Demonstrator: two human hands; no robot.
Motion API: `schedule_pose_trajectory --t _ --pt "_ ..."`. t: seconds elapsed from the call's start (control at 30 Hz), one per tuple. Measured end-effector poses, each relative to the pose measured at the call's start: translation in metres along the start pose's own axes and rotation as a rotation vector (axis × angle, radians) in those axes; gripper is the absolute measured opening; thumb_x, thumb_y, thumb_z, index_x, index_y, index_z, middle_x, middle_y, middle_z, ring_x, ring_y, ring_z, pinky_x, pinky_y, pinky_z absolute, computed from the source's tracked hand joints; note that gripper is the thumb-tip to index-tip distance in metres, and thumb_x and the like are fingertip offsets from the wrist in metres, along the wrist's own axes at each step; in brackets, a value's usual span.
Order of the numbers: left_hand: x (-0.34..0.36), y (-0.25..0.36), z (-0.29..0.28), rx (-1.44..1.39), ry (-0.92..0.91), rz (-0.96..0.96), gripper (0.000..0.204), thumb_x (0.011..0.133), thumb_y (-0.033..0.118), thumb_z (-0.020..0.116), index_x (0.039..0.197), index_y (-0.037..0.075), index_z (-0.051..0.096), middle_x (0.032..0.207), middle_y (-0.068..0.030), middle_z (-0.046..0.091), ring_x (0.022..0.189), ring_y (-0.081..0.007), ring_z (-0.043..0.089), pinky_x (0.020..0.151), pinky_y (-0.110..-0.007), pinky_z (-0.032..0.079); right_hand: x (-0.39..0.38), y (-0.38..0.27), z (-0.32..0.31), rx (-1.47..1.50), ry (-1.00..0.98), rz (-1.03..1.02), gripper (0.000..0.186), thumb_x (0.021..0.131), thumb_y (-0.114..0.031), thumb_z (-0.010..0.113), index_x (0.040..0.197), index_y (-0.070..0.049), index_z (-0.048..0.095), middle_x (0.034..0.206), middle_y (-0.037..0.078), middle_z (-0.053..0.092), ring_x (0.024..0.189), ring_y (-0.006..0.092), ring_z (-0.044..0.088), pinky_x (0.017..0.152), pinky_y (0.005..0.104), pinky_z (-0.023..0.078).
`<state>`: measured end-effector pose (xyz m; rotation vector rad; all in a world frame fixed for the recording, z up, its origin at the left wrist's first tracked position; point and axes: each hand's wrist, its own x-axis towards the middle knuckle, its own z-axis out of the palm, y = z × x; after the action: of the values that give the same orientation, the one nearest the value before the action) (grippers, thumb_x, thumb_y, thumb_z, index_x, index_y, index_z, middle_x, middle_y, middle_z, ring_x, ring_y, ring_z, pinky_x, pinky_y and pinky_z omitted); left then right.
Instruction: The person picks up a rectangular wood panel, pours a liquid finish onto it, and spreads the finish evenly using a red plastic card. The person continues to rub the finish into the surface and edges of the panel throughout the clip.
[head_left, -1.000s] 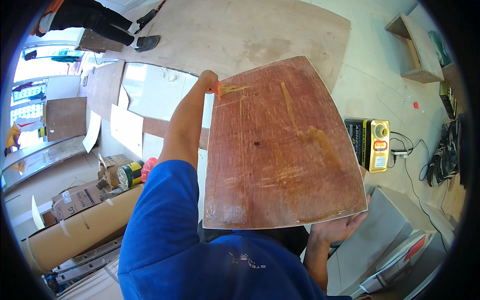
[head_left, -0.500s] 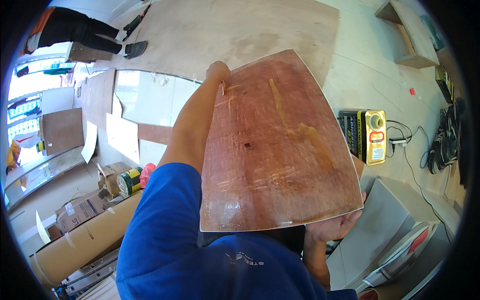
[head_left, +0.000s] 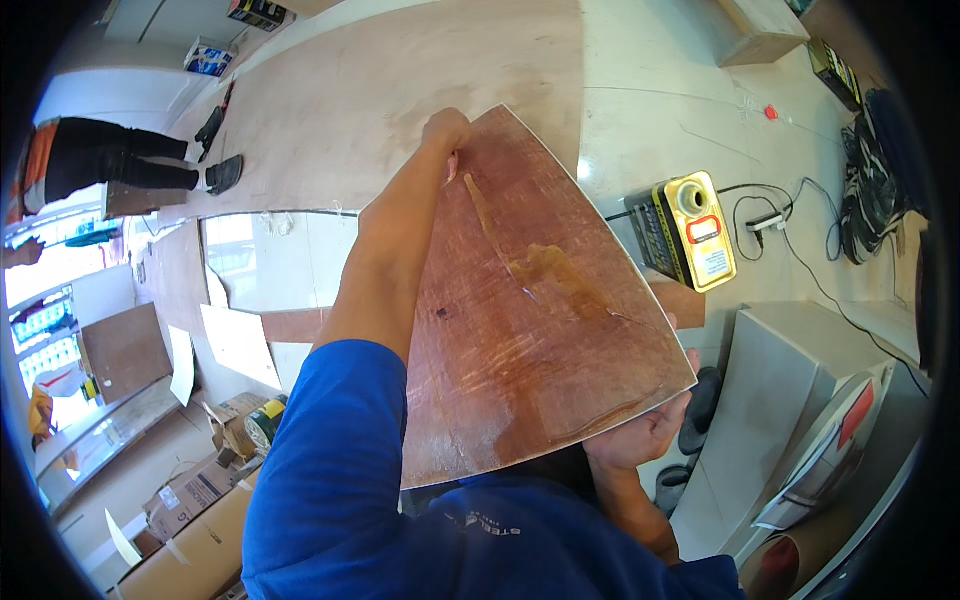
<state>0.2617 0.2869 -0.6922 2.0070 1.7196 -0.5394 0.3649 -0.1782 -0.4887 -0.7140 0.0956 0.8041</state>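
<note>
I hold a reddish-brown plywood panel [head_left: 530,310] flat in front of my chest, its face streaked with a glossy yellowish smear. My left hand [head_left: 446,130] grips the panel's far corner, arm stretched along its left edge in a blue sleeve. My right hand [head_left: 645,435] grasps the near right corner from beneath, fingers curled under the edge.
A large pale plywood sheet [head_left: 370,100] lies on the floor ahead, with another person's legs [head_left: 120,155] at its left end. A yellow-and-black box device [head_left: 690,230] with cables sits at the right. Cardboard boxes [head_left: 190,490] and board offcuts lie at the lower left.
The panel has swung to the right and tilted, and the view has shifted so the floor sheet ahead shows more. Both hands keep their grip.
</note>
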Motion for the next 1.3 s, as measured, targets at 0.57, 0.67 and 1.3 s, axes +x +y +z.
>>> schedule_pose_trajectory --t 0.57,0.67,1.3 --pt "-0.017 0.03 0.001 0.029 0.099 0.413 0.033 0.094 0.027 0.065 0.108 0.0 0.078 0.113 -0.0275 0.074 0.107 -0.045 0.071 0.093 -0.051 0.055 0.001 0.006 -0.003 0.023 -0.029 -0.076 0.052 0.111 -0.039 0.033 0.158 -0.017 0.029 0.172 0.023 0.023 0.157 0.0414 0.028 0.127 0.0583 0.027" --pt "-0.032 0.029 0.005 -0.022 0.128 0.452 0.032 0.095 0.028 0.065 0.109 0.002 0.078 0.108 -0.0275 0.074 0.104 -0.0452 0.07 0.091 -0.052 0.054 0.003 0.007 -0.003 0.012 -0.051 -0.097 0.051 0.111 -0.038 0.034 0.158 -0.017 0.03 0.172 0.022 0.024 0.156 0.0405 0.029 0.128 0.0578 0.026" --pt "-0.145 0.057 -0.023 -0.095 0.061 0.624 0.03 0.096 0.018 0.064 0.124 0.009 0.073 0.108 -0.0199 0.071 0.103 -0.0382 0.067 0.091 -0.045 0.053 0.003 0.004 0.002 0.078 -0.06 -0.079 0.045 0.111 -0.032 0.039 0.152 -0.015 0.034 0.162 0.015 0.037 0.148 0.0318 0.04 0.124 0.0528 0.033"
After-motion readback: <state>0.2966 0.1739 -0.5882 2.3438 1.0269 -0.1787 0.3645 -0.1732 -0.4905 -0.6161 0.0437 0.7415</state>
